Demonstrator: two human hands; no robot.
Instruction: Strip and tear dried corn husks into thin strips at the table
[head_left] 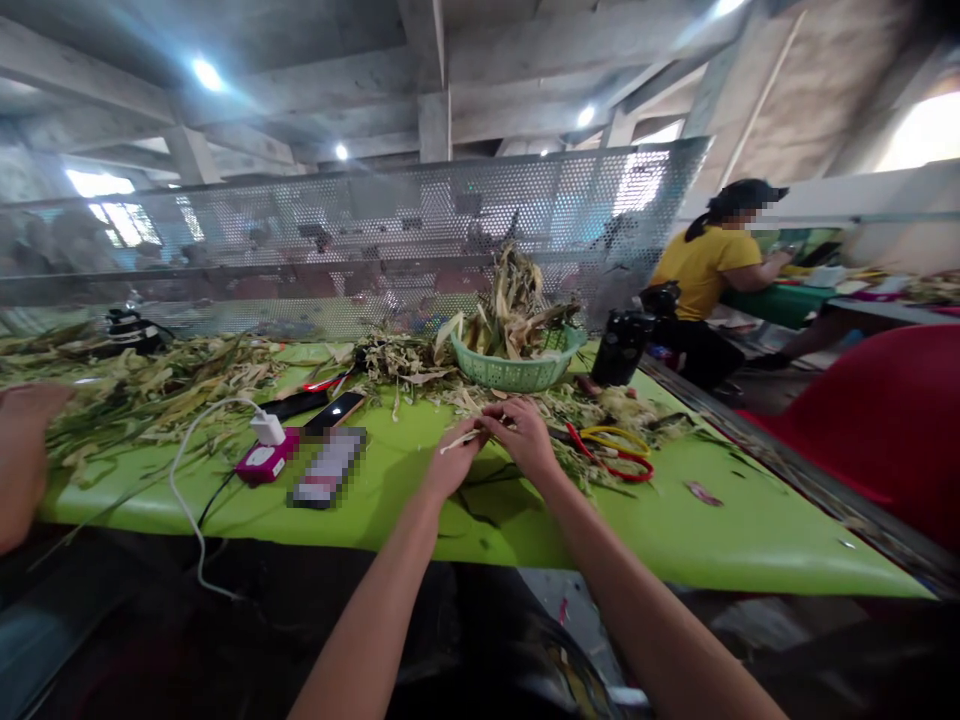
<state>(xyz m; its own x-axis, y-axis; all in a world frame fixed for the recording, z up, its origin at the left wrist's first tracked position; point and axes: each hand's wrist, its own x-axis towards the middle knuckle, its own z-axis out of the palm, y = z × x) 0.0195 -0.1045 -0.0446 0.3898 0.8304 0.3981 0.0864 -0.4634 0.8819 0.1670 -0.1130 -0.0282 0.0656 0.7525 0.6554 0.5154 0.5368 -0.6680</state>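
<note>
Above the green table (405, 480), my left hand (452, 458) pinches a thin pale stalk (459, 441), which sticks out to the left. My right hand (523, 432) meets it at the fingertips, its fingers closed on the same stalk. Just behind both hands stands a green plastic basket (514, 372) heaped with dry leaves (514, 300). Scissors with red and yellow handles (630, 472) lie right of my right hand among plant scraps.
A pink power socket (262, 458) with a white cable and two phones (330, 470) lie at the left. Black bottle (621, 348) stands behind right. Another person's arm (22, 460) rests far left; a person in yellow (701, 270) sits beyond, near a red chair (877, 420).
</note>
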